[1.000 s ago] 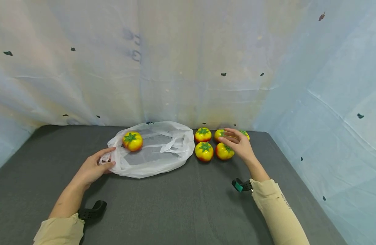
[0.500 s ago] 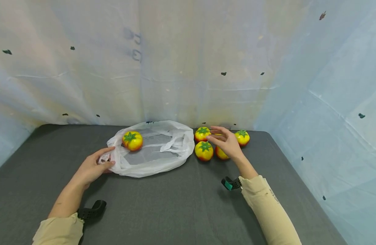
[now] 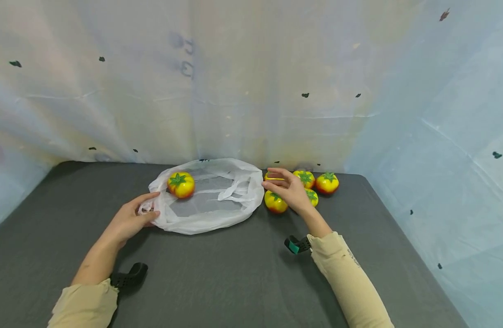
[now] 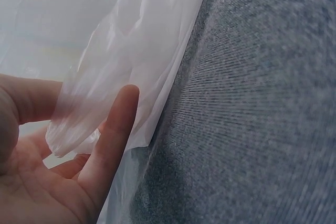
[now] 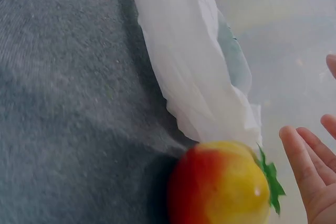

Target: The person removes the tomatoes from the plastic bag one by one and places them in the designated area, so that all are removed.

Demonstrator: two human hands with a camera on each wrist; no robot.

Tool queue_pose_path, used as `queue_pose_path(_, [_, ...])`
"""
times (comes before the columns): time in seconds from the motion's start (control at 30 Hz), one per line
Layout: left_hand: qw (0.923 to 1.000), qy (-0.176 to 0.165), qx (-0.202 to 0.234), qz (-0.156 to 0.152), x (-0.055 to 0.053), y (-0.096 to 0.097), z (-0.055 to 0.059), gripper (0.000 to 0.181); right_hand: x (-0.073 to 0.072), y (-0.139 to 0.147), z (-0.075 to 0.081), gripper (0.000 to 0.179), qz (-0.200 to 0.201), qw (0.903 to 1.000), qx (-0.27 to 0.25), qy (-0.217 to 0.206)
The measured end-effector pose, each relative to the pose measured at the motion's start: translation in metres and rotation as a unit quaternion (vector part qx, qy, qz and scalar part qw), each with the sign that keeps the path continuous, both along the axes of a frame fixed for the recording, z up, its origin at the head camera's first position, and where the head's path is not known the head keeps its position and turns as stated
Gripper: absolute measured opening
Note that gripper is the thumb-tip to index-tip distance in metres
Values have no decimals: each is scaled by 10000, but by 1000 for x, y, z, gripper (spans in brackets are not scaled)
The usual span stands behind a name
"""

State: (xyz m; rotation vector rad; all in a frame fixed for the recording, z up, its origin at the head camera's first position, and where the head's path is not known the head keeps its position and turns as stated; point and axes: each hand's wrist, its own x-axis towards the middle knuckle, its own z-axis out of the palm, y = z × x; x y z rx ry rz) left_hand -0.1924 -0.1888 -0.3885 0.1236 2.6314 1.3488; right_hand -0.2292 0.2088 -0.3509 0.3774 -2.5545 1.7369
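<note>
A white plastic bag (image 3: 206, 224) lies with its mouth spread wide on the dark table. At its left end my left hand (image 3: 130, 218) holds it, thumb in front and other fingers around the bunched plastic, as the left wrist view shows. One yellow-red tomato (image 3: 181, 185) with a green star-shaped top sits inside the bag. Over the tomato group hovers my right hand (image 3: 292, 189), fingers extended and holding nothing. Beneath it is the front-left tomato (image 3: 276, 204), which the right wrist view shows next to the bag. The hand partly hides two tomatoes.
More tomatoes stand behind and beside my right hand, among them a back one (image 3: 305, 176) and the far-right one (image 3: 327, 184). A pale plastic sheet (image 3: 251, 91) hangs along the back and sides. The dark tabletop (image 3: 210, 278) stretches towards me.
My right hand has moved left across the tomatoes towards the bag, uncovering those on the right. The left hand keeps its place at the bag. The head view has shifted slightly.
</note>
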Motion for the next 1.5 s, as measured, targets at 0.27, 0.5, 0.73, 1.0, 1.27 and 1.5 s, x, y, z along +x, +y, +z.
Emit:
queue_pose_path(0.27, [10000,-16,45,47,1,-1,1,62,10,-24,19,48,273,9995,56,-162])
queue_pose_path(0.5, [10000,10,75,28,1,-1,1,62,11,-41,16,48,584,9982,45,-133])
queue_pose_path(0.73, [10000,-31,57,56,1,0,2,61,-6,-50,-6,46,710,9973,-139,-104])
queue_pose_path(1.0, [9999,-87,77,116,1,2,2,61,-11,-68,-12,45,776,9969,-154,11])
queue_pose_path(1.27, [9997,-160,115,145,2,2,1,61,-5,-85,-4,49,756,9970,-17,-156])
queue_pose_path(1.5, [9997,-150,121,136,1,1,1,61,-12,-97,-14,51,607,9979,123,-188])
